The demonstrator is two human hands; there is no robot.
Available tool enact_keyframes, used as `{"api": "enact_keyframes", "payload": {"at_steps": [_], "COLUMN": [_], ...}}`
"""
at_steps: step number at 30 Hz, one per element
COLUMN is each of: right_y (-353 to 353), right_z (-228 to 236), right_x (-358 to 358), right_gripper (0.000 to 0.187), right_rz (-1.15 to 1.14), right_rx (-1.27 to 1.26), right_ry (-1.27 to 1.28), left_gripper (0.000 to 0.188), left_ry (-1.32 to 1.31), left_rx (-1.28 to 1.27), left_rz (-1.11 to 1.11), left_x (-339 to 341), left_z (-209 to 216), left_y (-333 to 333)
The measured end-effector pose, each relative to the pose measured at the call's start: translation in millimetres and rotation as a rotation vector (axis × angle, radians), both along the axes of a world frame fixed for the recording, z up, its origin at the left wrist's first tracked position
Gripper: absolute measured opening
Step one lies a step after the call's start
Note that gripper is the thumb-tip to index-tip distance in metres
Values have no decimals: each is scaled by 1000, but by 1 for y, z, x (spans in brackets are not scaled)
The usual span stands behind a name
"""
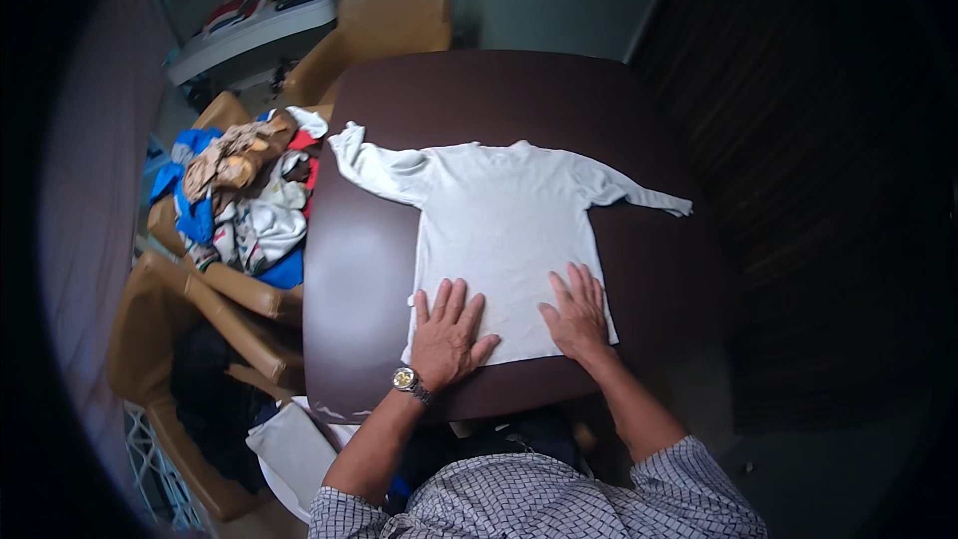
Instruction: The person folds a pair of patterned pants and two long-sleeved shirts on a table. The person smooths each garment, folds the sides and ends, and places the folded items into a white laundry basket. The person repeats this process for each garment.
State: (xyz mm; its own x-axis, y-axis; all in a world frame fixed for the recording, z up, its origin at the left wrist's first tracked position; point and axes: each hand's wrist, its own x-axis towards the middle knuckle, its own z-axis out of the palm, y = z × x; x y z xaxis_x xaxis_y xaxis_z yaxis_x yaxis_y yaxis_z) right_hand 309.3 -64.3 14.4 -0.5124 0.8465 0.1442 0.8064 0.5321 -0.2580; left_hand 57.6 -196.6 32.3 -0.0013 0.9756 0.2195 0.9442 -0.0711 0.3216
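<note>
A white long-sleeved shirt (504,240) lies spread out on a dark brown table (469,90), its neckline toward the far side and its hem toward me. Its left sleeve bunches up near the table's left edge, while the right sleeve stretches out toward the right. My left hand (447,334) rests flat on the lower left of the shirt, fingers spread, with a metal wristwatch on that wrist. On the lower right of the fabric lies my right hand (577,314), also flat with its fingers out. Neither hand grips anything.
A heap of mixed clothes (239,190) sits on a tan chair to the left of the table. Nearer is another tan chair (150,339) with dark cloth on it. Folded pale cloth (294,449) lies at lower left. Farther back are a tan armchair (394,25) and a white shelf (259,35) holding clothes.
</note>
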Motion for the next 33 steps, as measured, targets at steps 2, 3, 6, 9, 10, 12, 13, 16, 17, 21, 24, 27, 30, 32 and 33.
{"api": "enact_keyframes", "payload": {"at_steps": [2, 3, 6, 9, 10, 12, 13, 16, 17, 21, 24, 27, 30, 32, 33], "right_y": [-2, -3, -5, -9, -8, 0, 5, 24, 29, 59, 81, 108, 140, 154, 159], "right_z": [3, 5, 8, 13, 17, 25, 29, 34, 33, 25, 17, 5, -6, -9, -9], "right_x": [9, 11, 21, 25, 24, 11, 2, -46, -64, -132, -178, -210, -232, -241, -245], "right_gripper": [71, 71, 72, 72, 71, 69, 69, 65, 64, 60, 61, 63, 67, 68, 69], "right_rz": [-23, -16, 7, 3, -6, 20, 30, 194, 231, 341, 403, 400, 320, 279, 277], "right_rx": [-59, -57, -59, -77, -99, -67, -51, 38, 37, 22, 8, 62, 84, 85, 80], "right_ry": [-30, -36, -49, -74, -89, -56, -39, 25, 32, 75, 93, 36, 47, 48, 43], "left_gripper": [77, 76, 74, 71, 70, 70, 70, 70, 70, 71, 73, 71, 70, 70, 70], "left_ry": [4, 7, -2, -29, -26, -27, -28, 14, 24, 8, -3, -32, -29, -48, -58], "left_rx": [2, 0, -5, -31, -38, -40, -40, 9, 26, -60, -48, -45, -54, -63, -68], "left_rz": [5, 10, 32, 39, 30, 26, 21, 26, 28, 46, 39, 35, 25, 30, 36], "left_x": [2, 4, 10, 13, 14, 11, 8, -13, -21, -47, -53, -51, -51, -52, -52], "left_z": [3, 7, 13, 12, 14, 22, 26, 18, 14, 10, 8, 17, 16, 17, 18], "left_y": [-4, -7, -19, -28, -31, -25, -19, 7, 15, 34, 28, 28, 29, 28, 27]}}
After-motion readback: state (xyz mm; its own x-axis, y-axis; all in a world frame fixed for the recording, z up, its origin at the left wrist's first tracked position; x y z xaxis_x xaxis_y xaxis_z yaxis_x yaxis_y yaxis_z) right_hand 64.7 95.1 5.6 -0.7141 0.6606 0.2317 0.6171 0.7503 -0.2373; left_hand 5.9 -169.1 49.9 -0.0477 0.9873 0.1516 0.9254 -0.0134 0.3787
